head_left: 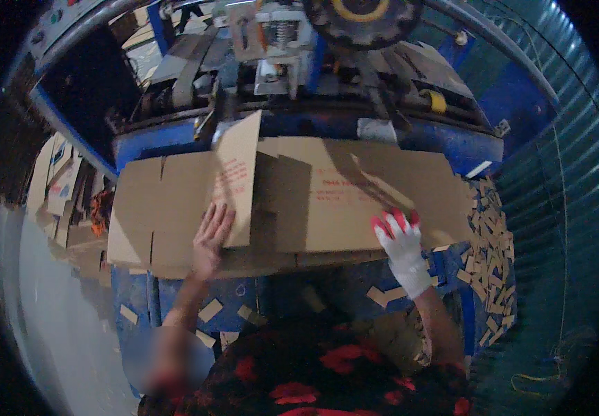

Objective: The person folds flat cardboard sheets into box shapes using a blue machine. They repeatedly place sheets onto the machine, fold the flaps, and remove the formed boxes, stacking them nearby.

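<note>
A wide printed cardboard blank [285,201] lies before me, with slots cut along its edges and red print on it. Near its left-centre, one cardboard panel [240,180] stands tilted up. My left hand [213,239], bare, lies with stretched fingers against the lower part of that panel. My right hand [401,246] wears a white glove with red fingertips. Its fingers are apart and rest on the right part of the blank, beside a narrow raised cardboard edge [386,187]. The undersides of both hands are hidden.
A blue machine [299,128] with rollers, belts and a large dark wheel [363,17] stands just beyond the cardboard. Small cardboard scraps [490,270] are heaped at the right. More scraps lie on the blue table [244,288]. Stacked cardboard [64,187] stands at the left.
</note>
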`<action>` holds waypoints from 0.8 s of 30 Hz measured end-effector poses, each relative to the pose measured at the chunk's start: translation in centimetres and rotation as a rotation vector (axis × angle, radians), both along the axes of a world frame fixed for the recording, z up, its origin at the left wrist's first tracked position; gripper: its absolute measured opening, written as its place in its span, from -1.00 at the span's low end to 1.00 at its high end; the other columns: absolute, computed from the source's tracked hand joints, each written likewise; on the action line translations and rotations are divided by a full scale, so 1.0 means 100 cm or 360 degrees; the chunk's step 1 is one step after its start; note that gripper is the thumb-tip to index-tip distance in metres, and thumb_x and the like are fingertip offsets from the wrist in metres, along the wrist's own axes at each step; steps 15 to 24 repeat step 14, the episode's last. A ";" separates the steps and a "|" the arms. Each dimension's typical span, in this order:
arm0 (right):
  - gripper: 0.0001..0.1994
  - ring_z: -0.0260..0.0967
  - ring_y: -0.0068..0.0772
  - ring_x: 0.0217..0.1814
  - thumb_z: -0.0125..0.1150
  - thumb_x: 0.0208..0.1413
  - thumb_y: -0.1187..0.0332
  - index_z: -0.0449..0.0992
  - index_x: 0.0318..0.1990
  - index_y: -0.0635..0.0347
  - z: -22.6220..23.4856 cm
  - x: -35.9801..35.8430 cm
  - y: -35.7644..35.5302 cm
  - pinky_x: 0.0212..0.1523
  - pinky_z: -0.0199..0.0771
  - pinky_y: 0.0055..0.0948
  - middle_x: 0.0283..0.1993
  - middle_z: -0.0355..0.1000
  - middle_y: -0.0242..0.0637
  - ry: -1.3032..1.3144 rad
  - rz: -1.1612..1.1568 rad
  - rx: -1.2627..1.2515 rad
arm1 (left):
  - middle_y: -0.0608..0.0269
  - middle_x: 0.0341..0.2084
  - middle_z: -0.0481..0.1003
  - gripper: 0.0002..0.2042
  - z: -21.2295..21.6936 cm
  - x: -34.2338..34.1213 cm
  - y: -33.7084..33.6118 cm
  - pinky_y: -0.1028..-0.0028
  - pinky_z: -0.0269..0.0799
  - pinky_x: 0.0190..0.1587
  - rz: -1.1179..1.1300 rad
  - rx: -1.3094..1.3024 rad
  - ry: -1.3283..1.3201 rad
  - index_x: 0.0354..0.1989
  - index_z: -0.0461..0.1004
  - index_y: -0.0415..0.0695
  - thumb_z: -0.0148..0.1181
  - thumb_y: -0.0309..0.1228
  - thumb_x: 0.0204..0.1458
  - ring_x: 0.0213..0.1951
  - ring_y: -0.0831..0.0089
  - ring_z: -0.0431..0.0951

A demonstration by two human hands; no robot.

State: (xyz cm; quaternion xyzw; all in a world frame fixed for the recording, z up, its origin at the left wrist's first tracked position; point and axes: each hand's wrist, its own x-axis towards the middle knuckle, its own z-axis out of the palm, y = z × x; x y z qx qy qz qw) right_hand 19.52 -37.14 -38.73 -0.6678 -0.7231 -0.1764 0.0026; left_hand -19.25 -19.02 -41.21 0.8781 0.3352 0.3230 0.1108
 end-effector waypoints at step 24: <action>-0.35 0.03 0.04 0.40 0.13 -0.04 0.34 0.15 0.29 -0.24 -0.037 0.103 0.206 0.33 -0.11 0.27 0.37 0.11 -0.12 -0.0132 -0.0130 -0.0212 | 0.05 0.27 0.20 -0.55 -0.011 0.076 0.179 0.13 -0.05 0.35 0.0065 0.0107 0.0196 0.28 0.24 0.05 -0.19 -0.40 0.17 0.32 0.01 0.11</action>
